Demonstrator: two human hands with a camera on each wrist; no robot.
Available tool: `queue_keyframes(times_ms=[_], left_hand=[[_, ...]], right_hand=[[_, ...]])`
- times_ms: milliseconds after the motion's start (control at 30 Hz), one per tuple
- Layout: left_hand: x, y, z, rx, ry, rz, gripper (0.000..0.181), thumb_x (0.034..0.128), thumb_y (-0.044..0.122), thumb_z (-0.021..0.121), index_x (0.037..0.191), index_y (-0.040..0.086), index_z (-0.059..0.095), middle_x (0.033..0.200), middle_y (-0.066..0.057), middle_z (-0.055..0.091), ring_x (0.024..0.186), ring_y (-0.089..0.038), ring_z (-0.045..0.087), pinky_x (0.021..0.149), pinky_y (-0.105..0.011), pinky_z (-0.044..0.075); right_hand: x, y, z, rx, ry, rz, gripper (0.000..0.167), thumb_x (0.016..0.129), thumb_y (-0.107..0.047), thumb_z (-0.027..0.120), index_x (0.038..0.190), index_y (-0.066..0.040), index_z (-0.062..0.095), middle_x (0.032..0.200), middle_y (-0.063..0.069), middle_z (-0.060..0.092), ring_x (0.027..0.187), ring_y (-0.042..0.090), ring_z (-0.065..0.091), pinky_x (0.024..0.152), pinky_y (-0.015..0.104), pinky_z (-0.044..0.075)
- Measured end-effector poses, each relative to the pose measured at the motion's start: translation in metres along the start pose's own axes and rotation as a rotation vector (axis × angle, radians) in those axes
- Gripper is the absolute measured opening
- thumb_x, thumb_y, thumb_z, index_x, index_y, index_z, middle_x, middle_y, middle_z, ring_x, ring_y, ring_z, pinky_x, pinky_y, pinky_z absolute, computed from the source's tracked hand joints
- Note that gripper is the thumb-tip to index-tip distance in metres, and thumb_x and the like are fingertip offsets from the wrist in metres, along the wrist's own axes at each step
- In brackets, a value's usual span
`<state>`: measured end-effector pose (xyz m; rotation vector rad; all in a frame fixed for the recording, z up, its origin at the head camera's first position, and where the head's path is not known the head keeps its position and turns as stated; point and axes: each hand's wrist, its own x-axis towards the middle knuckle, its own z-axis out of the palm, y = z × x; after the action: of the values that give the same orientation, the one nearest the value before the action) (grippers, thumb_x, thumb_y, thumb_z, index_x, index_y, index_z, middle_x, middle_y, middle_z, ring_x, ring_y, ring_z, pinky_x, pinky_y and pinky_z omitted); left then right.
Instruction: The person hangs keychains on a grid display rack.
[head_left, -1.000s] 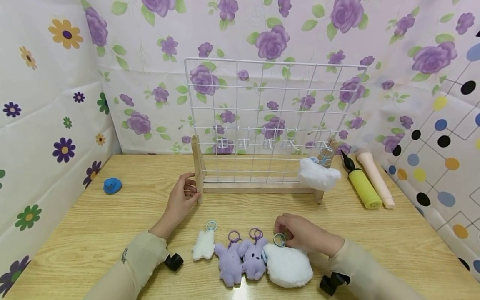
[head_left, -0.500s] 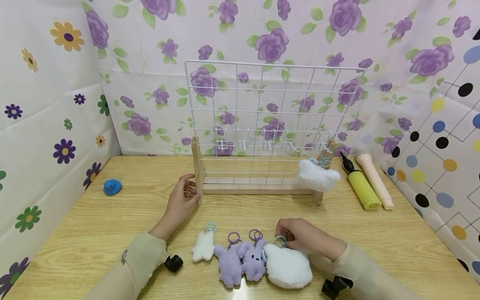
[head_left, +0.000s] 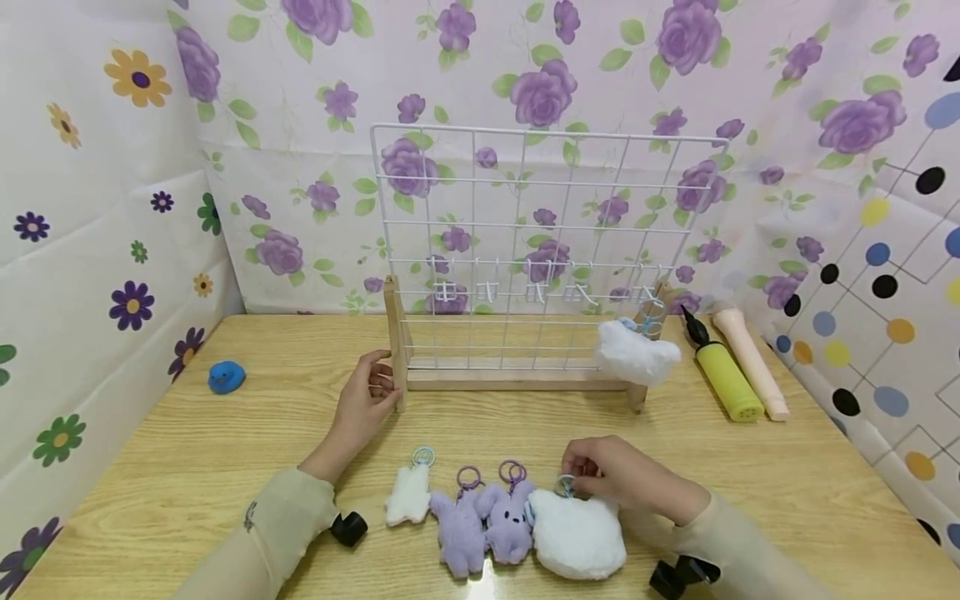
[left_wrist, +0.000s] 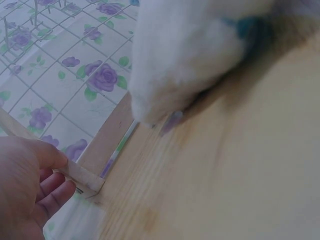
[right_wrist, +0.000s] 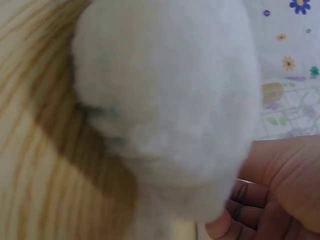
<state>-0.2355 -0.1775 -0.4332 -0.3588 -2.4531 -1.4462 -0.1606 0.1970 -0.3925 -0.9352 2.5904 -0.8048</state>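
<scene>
white plush keychain (head_left: 577,537) lies on the table (head_left: 300,550) at the lower centre of the frame, a little right of the middle, its ring (head_left: 566,485) pointing up toward the grid. what has just changed is small and sits at that ring: a second ago it showed almost whole beside the right hand (head_left: 630,475), and now it is partly covered by the fingers and turned a touch to the right with them. the plush body has hardly moved, so i judge this to be a firming of the hold, with no lift so far.

the right hand is curled, thumb and forefinger seemingly clamped on the ring; in the right wrist view the plush hides the fingertips, so the exact contact cannot be told. the left hand (head_left: 365,400), left of centre, is clamped on the left upright (head_left: 396,346) of the stand, just as before.

elsewhere little differs beyond a slight drift of the head view. a white plush (head_left: 637,354) hangs by blue rings at the right end of the wire grid (head_left: 517,224), while two purple plush rabbits (head_left: 460,533) and a small white plush (head_left: 408,496) lie left of the keychain.
</scene>
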Motion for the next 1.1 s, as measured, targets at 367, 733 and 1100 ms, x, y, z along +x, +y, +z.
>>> queue_keyframes(times_ms=[367,733,1100], left_hand=[[0.001,-0.002,0.001,0.030,0.000,0.002,0.063,0.0828,-0.007,0.068,0.137,0.004,0.038,0.112,-0.019,0.057,0.093,-0.026,0.058,0.077,-0.024,0.052],[0.000,-0.001,0.001,0.024,-0.004,-0.002,0.062,0.0835,-0.006,0.067,0.137,0.004,0.038,0.113,-0.019,0.057,0.093,-0.026,0.058,0.077,-0.022,0.051],[0.000,-0.001,0.000,0.016,-0.002,0.012,0.063,0.0829,-0.007,0.068,0.137,0.003,0.038,0.112,-0.020,0.057,0.092,-0.027,0.058,0.077,-0.024,0.052]], right_hand=[[-0.015,-0.003,-0.012,0.034,0.077,-0.014,0.004,0.093,-0.013,0.062,0.094,-0.014,0.065,0.082,-0.006,0.065,0.074,-0.003,0.056,0.062,0.019,0.050],[-0.023,-0.011,-0.025,0.067,0.098,-0.032,0.005,0.094,-0.015,0.062,0.096,-0.017,0.065,0.082,-0.008,0.064,0.070,-0.003,0.053,0.061,0.020,0.049],[-0.028,-0.021,-0.035,0.107,0.093,-0.060,0.006,0.094,-0.018,0.061,0.098,-0.015,0.065,0.085,-0.005,0.065,0.071,-0.002,0.057,0.061,0.021,0.052]])
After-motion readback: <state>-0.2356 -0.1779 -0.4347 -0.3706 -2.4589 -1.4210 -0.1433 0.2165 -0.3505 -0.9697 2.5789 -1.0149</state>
